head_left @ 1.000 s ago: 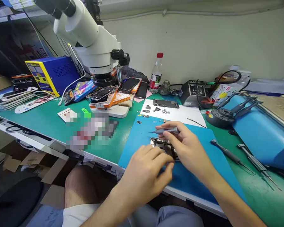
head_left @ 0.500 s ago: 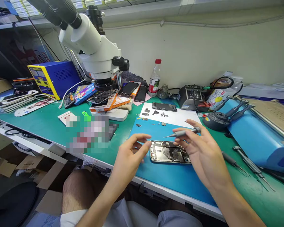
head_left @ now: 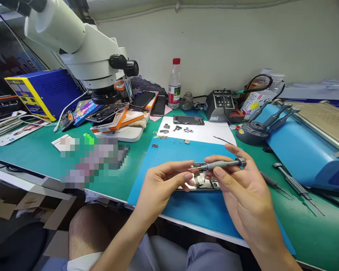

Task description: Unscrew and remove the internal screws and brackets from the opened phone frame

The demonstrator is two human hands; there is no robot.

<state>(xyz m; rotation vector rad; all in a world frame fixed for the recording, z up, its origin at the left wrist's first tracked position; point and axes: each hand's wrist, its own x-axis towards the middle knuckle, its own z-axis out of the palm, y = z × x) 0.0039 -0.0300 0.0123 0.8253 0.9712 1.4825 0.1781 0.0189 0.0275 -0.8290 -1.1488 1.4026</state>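
Gripping a slim grey metal screwdriver (head_left: 222, 164) level between thumb and fingertips, the right hand (head_left: 243, 195) hovers over an opened phone (head_left: 205, 183). The phone lies flat, shiny innards bare, on the smooth blue mat (head_left: 169, 152) near the bench's (head_left: 39, 150) front edge. The left hand (head_left: 164, 184) closes thumb and forefinger about the screwdriver's pointed tip.

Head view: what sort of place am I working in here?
Most likely a phone repair bench: a stereo microscope, an opened phone on the blue mat, and a precision screwdriver in the right hand.
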